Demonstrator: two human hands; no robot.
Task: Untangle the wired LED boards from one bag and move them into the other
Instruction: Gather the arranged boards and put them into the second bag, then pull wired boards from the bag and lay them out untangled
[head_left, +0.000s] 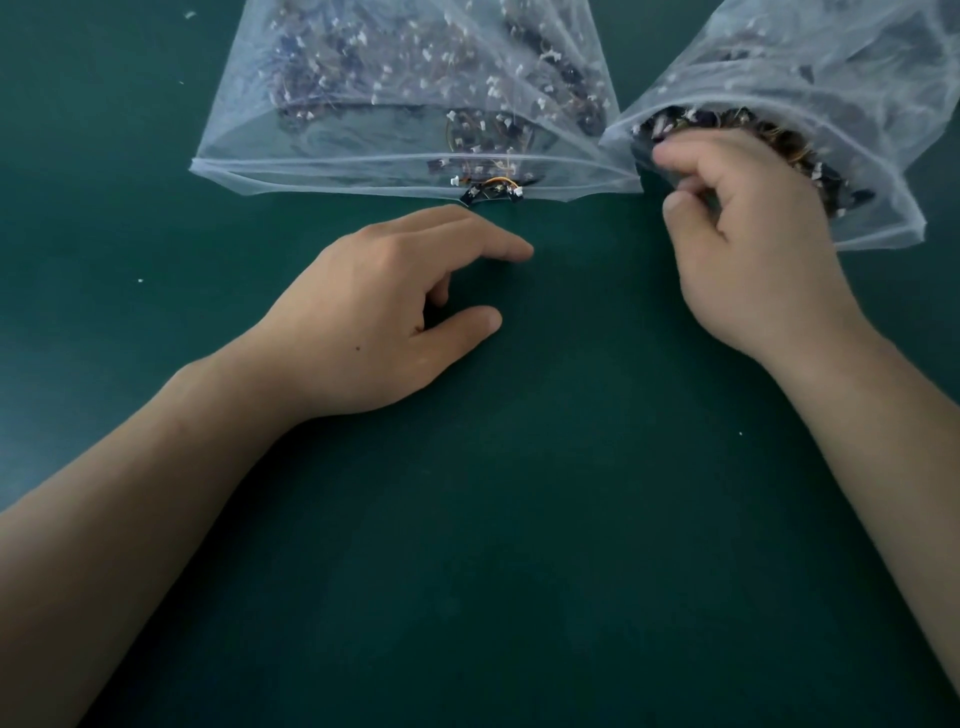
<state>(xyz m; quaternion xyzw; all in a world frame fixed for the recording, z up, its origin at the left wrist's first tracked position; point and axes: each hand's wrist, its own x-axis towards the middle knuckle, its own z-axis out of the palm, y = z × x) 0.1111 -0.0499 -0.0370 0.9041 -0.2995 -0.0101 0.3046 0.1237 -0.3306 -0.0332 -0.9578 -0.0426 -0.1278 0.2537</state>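
Observation:
Two white mesh bags lie at the far side of a dark green table. The left bag (322, 171) holds many small dark LED boards with white connectors and thin wires. One wired LED board (491, 191) pokes out at its front hem. The right bag (878, 228) is open towards me and packed with tangled boards (831, 179). My right hand (748, 249) reaches into that bag's mouth with its fingers curled among the boards; what they pinch is hidden. My left hand (395, 312) rests on the table just below the left bag, fingers relaxed and holding nothing.
The green tabletop (519, 519) stretches bare between my forearms and towards me. A few tiny white specks (140, 280) lie on it at the left.

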